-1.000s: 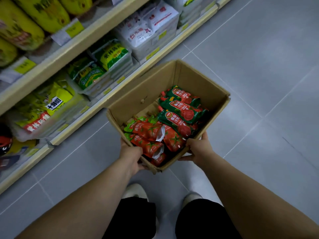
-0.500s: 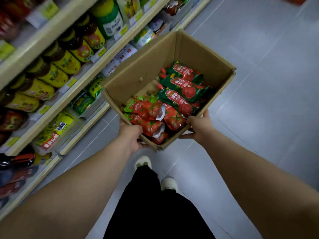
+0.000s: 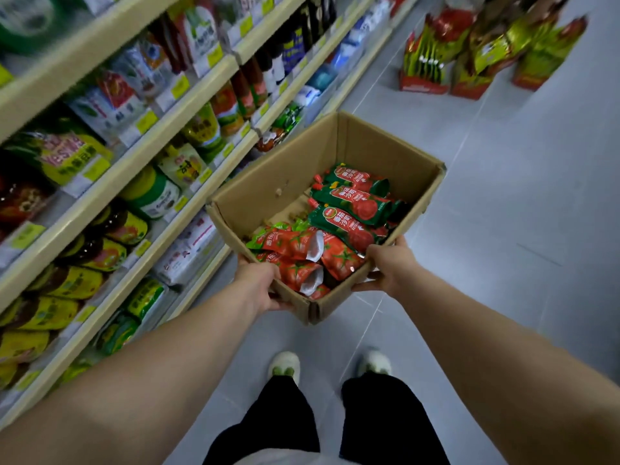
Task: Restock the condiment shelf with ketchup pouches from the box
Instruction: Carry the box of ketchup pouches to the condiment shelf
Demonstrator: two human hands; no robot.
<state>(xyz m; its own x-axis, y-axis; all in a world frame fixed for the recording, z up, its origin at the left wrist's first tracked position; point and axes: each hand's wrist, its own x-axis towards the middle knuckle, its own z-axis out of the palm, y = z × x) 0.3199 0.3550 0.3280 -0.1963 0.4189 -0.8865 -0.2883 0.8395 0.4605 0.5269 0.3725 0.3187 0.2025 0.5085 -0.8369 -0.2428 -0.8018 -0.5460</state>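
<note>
Ketchup pouches (image 3: 339,236): lay heaped in the near half of the box; green-and-red ones toward 1 o'clock, red tomato-print ones toward 7 o'clock.
Cardboard box (image 3: 385,146): open-topped, held off the floor at mid-frame, one corner pointing toward 6 o'clock.
Left hand (image 3: 260,285): clamped on the box's near-left wall, thumb over the rim, fingers underneath.
Right hand (image 3: 389,265): gripped the near-right wall, thumb at the rim, fingers curled below.
Condiment shelves (image 3: 141,169): ran from 7 to 12 o'clock, crowded with bottles and pouches, blurred.
Floor display (image 3: 469,52): stood at 1 o'clock, well apart from the box.
Shoes (image 3: 285,364): planted on grey tiles at 6 o'clock.
</note>
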